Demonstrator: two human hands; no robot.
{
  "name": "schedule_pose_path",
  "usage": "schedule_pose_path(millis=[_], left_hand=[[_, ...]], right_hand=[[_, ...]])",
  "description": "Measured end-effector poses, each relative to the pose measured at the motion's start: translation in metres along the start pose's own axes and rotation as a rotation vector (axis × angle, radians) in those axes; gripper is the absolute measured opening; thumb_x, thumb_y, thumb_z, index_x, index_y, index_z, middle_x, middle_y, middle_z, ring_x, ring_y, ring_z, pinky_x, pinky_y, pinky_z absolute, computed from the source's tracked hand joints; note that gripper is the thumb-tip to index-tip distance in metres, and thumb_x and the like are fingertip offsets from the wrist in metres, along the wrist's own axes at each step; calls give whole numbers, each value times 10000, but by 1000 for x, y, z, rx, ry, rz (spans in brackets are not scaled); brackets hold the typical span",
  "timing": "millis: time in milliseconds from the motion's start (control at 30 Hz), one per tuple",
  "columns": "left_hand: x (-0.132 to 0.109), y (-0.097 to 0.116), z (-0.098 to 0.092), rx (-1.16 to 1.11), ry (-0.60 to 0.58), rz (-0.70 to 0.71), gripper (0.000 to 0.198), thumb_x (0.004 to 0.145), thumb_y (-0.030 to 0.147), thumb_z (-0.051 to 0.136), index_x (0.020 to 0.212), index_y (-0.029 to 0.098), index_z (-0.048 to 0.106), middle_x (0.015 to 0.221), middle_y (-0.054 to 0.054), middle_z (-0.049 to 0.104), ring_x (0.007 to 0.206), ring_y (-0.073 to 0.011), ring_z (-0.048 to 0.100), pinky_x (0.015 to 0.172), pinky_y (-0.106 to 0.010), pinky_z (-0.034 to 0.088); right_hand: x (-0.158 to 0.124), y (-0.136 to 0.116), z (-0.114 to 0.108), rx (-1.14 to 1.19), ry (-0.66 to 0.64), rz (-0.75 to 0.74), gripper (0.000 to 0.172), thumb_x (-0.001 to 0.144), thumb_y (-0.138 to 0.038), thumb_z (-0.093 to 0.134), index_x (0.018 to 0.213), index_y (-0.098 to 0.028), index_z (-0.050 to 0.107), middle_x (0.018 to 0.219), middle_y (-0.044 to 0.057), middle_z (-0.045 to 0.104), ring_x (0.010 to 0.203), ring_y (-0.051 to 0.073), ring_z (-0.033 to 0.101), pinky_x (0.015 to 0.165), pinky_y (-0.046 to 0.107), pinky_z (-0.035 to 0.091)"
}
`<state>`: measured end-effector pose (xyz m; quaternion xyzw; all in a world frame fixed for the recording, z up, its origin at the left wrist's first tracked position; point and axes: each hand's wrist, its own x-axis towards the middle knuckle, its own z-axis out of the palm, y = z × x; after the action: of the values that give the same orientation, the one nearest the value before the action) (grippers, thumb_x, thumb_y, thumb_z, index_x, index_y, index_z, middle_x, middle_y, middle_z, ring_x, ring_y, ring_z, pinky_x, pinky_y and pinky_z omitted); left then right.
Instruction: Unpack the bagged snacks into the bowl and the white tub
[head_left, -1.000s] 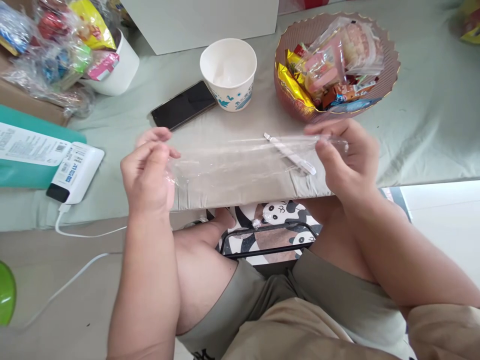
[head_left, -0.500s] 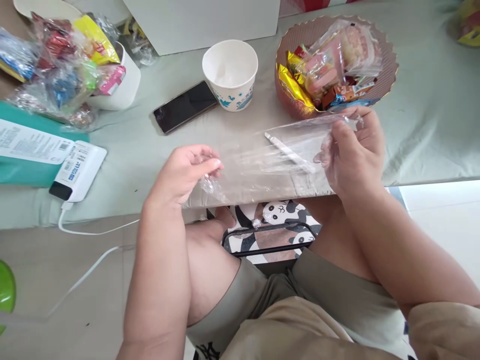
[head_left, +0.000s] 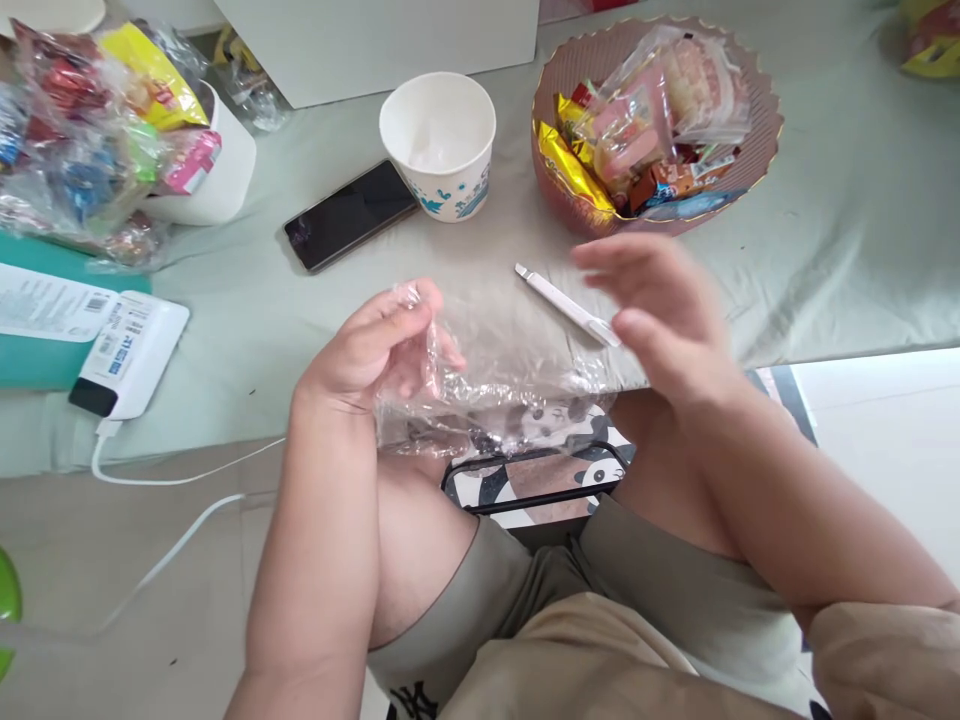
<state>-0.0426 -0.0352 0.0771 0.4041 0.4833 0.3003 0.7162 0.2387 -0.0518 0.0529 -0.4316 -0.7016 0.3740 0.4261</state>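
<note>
Crumpled clear plastic wrap (head_left: 510, 400) hangs from my left hand (head_left: 382, 345), whose thumb and fingers are closed on its gathered upper end. The wrap droops over the table's front edge, above my lap. My right hand (head_left: 660, 310), slightly blurred, is raised to the right with its fingers apart and nothing in them. Beside its thumb, a slim white utility knife (head_left: 562, 303) lies slantwise on the cloth. Behind that hand stands a pink scalloped bowl (head_left: 765, 130) of wrapped snacks.
A white paper cup (head_left: 439, 150) stands by a black phone (head_left: 349, 215). At left are a white container (head_left: 236, 165) heaped with wrapped snacks, a teal packet (head_left: 37, 345) and a white power bank (head_left: 135, 350) with a cable. A white box (head_left: 390, 40) sits behind.
My right hand has let go of the plastic wrap, moved slightly left and opened. The wrap, stretched between both hands before, now dangles from my left hand alone.
</note>
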Motion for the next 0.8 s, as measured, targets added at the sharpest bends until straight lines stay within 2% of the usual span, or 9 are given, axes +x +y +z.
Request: schedule_pose_path(millis=[67,133,233,367,467,533,600,700,800], left_hand=[[6,-3,3,47,-65,-54,490,692,594,844,816,245,523,556,-30,684,288,-196,566,246,-217,174],[13,-4,4,84,-99,-82,485,681,594,853,806,231,557,560,-37,685,280,-189,550,258,-219,177],[25,-2,-1,10,-1,10,393,694,522,851,822,226,626,612,-27,718,384,-175,605,313,-243,304],[35,-1,-6,-357,231,244,402,849,617,679,940,226,678,1022,-42,819,1000,-212,778,726,-282,634],[36,-7,-1,-356,20,160,739,763,828,647,1114,181,709,1287,-128,769,1273,-302,706,933,-363,651],[34,-12,5,-246,-161,33,805,627,745,829,1178,171,714,1245,-157,785,1186,-339,751,913,-391,661],[33,-15,9,-120,-210,-44,647,623,522,923,1134,176,729,1094,-135,826,1011,-300,807,826,-341,668],[32,-15,13,42,-49,-42,282,773,317,805,1006,183,722,766,-56,804,677,-197,792,550,-206,578],[33,-15,12,93,23,22,248,826,294,700,1064,230,677,636,9,741,484,-176,715,396,-191,464]], right_hand=[[3,2,14,98,-193,-41,734,842,-663,728,1404,-234,530,1405,160,644,1336,300,621,1113,451,524],[6,2,26,85,-370,-24,740,818,-537,799,1416,-183,544,1169,124,742,1090,252,710,957,392,567],[11,-3,35,48,-512,56,267,912,-346,682,1089,-147,703,645,-30,619,584,111,542,621,278,452],[13,-8,36,145,-248,202,235,949,-349,612,800,-170,647,561,-58,495,487,62,407,493,238,336],[14,-4,39,260,-33,297,216,966,-389,614,910,-182,637,575,-55,540,460,71,461,449,226,360],[14,0,42,305,39,305,197,973,-401,629,983,-204,628,565,-64,537,437,80,464,429,227,364],[12,3,44,313,53,292,187,987,-394,627,1090,-239,621,567,-71,538,425,90,464,424,236,376],[10,7,43,232,36,229,294,1018,-345,580,1308,-299,583,627,-64,593,459,110,508,497,277,481],[7,12,39,98,48,71,327,1045,-301,492,1353,-319,599,829,-3,702,622,141,630,678,339,595]])
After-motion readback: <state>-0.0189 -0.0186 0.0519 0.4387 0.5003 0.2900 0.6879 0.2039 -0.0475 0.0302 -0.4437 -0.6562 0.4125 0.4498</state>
